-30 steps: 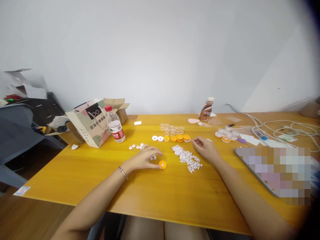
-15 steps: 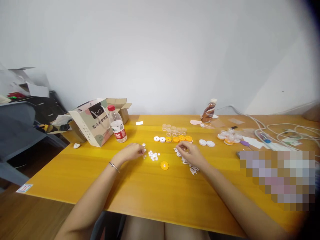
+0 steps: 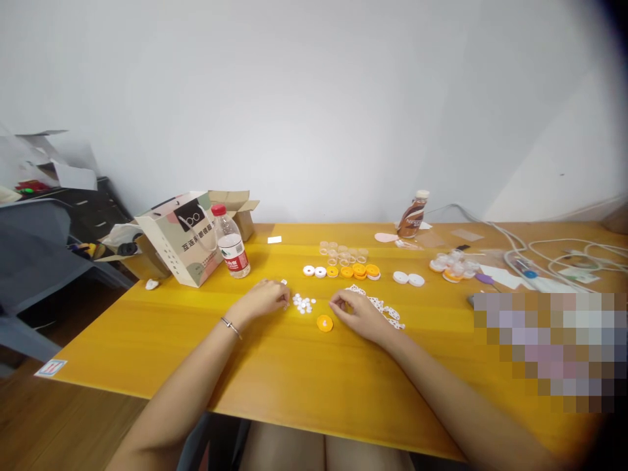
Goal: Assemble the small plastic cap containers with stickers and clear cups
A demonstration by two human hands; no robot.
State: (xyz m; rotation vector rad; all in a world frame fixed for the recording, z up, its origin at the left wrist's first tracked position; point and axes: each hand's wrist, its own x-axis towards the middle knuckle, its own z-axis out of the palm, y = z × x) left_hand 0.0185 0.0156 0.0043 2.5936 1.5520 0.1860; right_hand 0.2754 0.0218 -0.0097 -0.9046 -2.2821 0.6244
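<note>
While both forearms lie across the yellow wooden table (image 3: 294, 373), the left hand (image 3: 262, 297) rests with its fingers curled inward, the tips drawn close together just beside a cluster of small white round pieces (image 3: 303, 303); whether they pinch one is too small to tell. The right hand (image 3: 356, 313) is loosely curled too, its fingertips at one o'clock from a flat orange round cap (image 3: 324, 322) and just beside it; I cannot tell if it holds anything. White lacy cut-out pieces (image 3: 387, 311) lie at three o'clock from that hand, partly under it.

At twelve o'clock from the cap stands a group of small clear plastic cups (image 3: 342, 252), contents not discernible, with a row of orange and white round lids (image 3: 343, 270) in front of them; two white lids (image 3: 408, 279) sit at two o'clock. At ten o'clock stand a clear water bottle with a red cap (image 3: 232, 250), a printed paper gift bag (image 3: 182, 237) and an open cardboard box (image 3: 239, 208), insides hidden; a brown drink bottle (image 3: 411, 215) stands at one o'clock, far back. White cables (image 3: 554, 252) trail along the table's right end; a plain white wall (image 3: 314, 98) rises behind.
</note>
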